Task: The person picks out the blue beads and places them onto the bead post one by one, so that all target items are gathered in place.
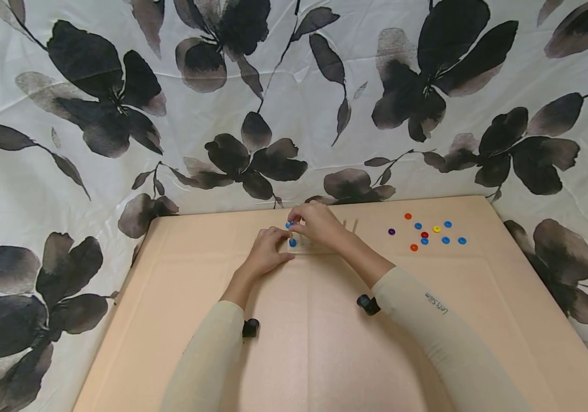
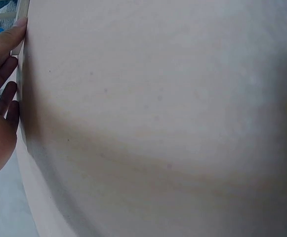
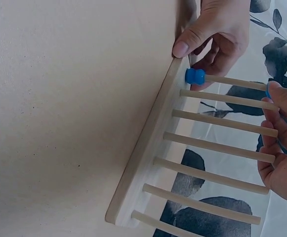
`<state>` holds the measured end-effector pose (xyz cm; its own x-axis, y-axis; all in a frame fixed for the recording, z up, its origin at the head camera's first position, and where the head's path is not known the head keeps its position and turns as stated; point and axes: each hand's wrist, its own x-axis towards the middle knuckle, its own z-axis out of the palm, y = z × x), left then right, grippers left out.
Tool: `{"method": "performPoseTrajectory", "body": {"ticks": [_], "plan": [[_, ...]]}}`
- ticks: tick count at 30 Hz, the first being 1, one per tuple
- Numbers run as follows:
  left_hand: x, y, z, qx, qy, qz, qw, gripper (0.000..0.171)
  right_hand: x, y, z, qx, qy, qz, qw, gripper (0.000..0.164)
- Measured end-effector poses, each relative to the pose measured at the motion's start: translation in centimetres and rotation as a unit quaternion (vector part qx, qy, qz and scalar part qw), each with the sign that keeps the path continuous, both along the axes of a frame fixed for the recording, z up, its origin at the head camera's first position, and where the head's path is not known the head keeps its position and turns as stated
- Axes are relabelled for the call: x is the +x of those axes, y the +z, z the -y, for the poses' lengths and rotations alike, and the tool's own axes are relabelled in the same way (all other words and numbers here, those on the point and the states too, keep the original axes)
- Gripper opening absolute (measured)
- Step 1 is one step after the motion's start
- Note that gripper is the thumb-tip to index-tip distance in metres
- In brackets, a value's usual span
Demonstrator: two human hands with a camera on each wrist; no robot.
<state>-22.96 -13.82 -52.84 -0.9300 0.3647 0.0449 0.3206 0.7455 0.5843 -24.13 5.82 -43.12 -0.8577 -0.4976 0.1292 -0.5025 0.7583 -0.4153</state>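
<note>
Wooden peg rack [image 3: 147,143] stands near the middle of the head view, on the far part of a pale table [image 1: 299,355]. Nearest, at the bottom of that frame, come the left sleeve [image 1: 206,355] and the right sleeve [image 1: 448,337], both cream, with a small black device [image 1: 368,304] at each wrist. Beyond them, just left of centre, the left hand [image 1: 268,249] grips one end of the rack — thumb against the corner of the base, the other fingers curved behind it; the left wrist view shows these fingers slightly parted at the left edge. At the centre, the right hand [image 1: 319,226] pinches a blue bead [image 3: 267,90] between thumb and fingers at the tip of the endmost peg; only a sliver shows, so I cannot tell whether it is threaded. Seven pegs slant rightward in the right wrist view, and at the foot of that same endmost peg, upper centre, sit lower blue beads [image 3: 195,76], apparently two, touching. Right of centre in the head view, well apart from the rack, lie scattered loose beads [image 1: 437,229] — five blue, two orange, one red, one yellow, one purple. Farthest off, white cloth [image 1: 319,131] with dark flowers fills the top.
</note>
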Motion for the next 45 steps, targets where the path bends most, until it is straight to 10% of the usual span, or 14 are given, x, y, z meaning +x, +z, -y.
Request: {"method": "performPoseTrajectory", "body": {"ticks": [20, 45], "plan": [[0.8, 0.4, 0.4, 0.001, -0.001, 0.009, 1.0, 0.054, 1.4, 1.5, -1.2, -0.035, -0.018, 0.014, 0.999, 0.024], [1.4, 0.3, 0.8, 0.006, -0.01, 0.018, 0.9998, 0.055, 6.6, 1.2, -13.1, -0.117, -0.115, -0.015, 0.986, 0.025]]}}
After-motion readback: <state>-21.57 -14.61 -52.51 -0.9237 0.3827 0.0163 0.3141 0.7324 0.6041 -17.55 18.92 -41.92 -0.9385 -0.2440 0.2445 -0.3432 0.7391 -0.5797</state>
